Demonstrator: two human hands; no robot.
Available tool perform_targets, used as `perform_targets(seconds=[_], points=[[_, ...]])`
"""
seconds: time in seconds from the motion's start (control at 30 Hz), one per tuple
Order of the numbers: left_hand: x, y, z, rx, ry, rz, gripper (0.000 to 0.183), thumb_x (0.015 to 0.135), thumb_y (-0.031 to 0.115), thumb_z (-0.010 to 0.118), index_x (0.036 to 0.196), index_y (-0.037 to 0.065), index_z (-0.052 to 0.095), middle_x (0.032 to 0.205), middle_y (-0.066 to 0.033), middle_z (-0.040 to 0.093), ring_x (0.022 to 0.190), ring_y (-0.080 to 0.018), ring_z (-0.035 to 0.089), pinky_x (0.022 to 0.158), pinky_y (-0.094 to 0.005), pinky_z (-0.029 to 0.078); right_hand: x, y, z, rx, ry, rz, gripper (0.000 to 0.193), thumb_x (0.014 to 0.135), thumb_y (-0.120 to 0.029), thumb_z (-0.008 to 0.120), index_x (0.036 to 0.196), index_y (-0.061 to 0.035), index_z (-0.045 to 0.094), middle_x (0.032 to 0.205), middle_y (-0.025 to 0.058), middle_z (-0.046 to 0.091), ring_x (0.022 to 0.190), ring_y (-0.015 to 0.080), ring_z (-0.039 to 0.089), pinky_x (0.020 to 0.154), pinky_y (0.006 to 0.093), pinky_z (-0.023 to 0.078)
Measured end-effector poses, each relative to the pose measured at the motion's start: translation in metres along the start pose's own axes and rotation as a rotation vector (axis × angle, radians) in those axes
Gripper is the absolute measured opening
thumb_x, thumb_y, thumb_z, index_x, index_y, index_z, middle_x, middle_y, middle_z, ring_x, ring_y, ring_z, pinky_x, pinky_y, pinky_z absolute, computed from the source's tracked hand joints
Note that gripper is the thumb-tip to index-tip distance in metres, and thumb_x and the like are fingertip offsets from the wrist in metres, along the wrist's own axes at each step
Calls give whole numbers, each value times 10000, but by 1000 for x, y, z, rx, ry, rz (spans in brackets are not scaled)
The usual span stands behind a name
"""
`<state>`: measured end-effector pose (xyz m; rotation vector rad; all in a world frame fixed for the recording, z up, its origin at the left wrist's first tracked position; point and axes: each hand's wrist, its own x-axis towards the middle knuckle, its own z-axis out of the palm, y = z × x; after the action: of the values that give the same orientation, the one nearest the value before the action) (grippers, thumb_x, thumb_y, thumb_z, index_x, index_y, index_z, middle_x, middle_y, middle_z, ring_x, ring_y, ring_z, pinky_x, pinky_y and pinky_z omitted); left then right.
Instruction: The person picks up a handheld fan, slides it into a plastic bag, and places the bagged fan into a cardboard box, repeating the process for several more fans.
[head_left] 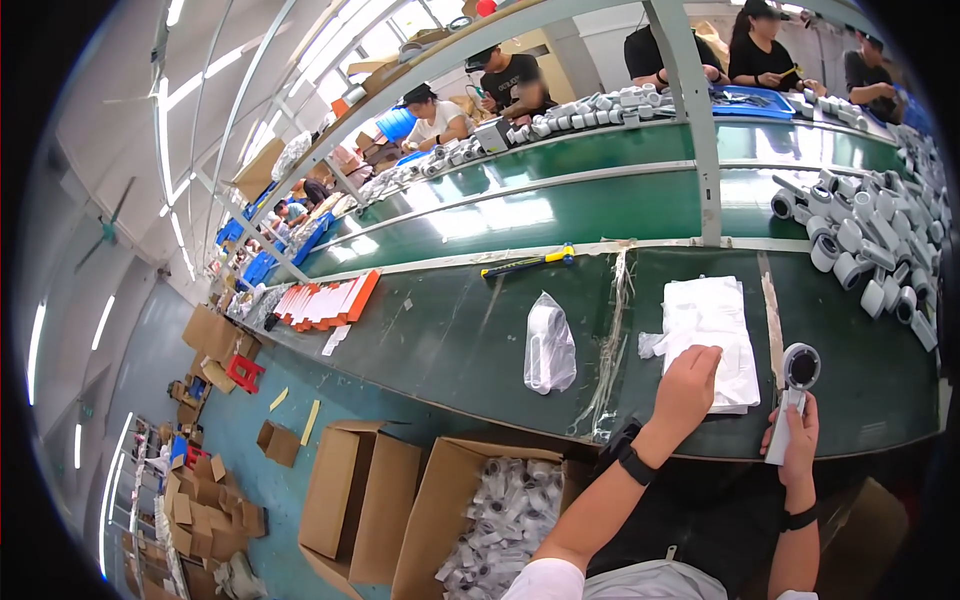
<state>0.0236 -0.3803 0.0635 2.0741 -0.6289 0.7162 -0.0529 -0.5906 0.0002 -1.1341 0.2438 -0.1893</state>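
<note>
Green bench (430, 350) stretches out below me, a belt (480, 226) running beyond it and people (525, 85) busy along the far side. Through the head camera I have both my hands low on the right, near the bench edge. Right hand (803, 440) is gripping the grey-white unit (786, 425), fingers wrapped round its handle, ring-shaped head up and clear of the palm; I'd say that hold leaves the head free and the whole thing easy to steer. Left hand (686, 388) is over the white bags (707, 310), stacked flat, presumably so single ones come away easily. Those fingertips are drawn together, but whether they pinch any film I cannot tell. Over to the left lies a bagged unit (549, 345), well apart from the stack. Loose units (875, 230) heap at the far right, likely kept on the right hand's side for a short reach. Down below, an open box (420, 525) full of wrapped pieces stands just off the bench edge, probably there so things can go straight down. Farther up lies a yellow tool (528, 262), out of the way.
</note>
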Motion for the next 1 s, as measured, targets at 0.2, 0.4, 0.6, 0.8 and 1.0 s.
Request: perform_targets(seconds=[0.2, 0.4, 0.6, 0.8, 1.0], points=[[2, 7, -6, -165, 79, -47, 113, 895, 37, 614, 1003, 10, 637, 906, -137, 634, 767, -347, 628, 650, -376, 502, -2, 1, -1, 7, -11, -25, 316, 998, -194, 484, 1285, -109, 381, 812, 85, 578, 488, 162, 565, 385, 285, 465], [-2, 12, -8, -124, -159, -68, 131, 897, 20, 617, 1022, 13, 652, 898, -151, 639, 739, -326, 633, 631, -323, 500, -7, -6, 7, -13, -6, -30, 303, 979, -159, 509, 1253, -83, 403, 830, 84, 582, 516, 161, 574, 413, 282, 472], [-9, 22, -5, -383, -36, -217, 139, 933, 60, 599, 1044, -4, 652, 876, -96, 664, 699, -159, 616, 624, -261, 481, -12, -8, 14, -17, 11, -72, 353, 942, -121, 551, 1256, -69, 398, 853, 87, 585, 517, 158, 571, 424, 279, 479], [-24, 36, 2, -737, -211, -586, 203, 953, 111, 610, 1094, -28, 653, 859, -30, 667, 711, -80, 582, 624, -214, 468, -42, -28, 48, -2, -31, -166, 472, 813, -2, 653, 1225, -28, 425, 917, 84, 602, 587, 141, 583, 490, 259, 493], [-34, 44, 1, -941, -341, -664, 229, 972, 111, 582, 1130, -47, 634, 877, -47, 669, 755, -92, 605, 692, -239, 507, -41, -33, 81, -31, 62, -177, 471, 789, 56, 657, 1203, -27, 450, 939, 71, 597, 639, 122, 591, 542, 245, 493]])
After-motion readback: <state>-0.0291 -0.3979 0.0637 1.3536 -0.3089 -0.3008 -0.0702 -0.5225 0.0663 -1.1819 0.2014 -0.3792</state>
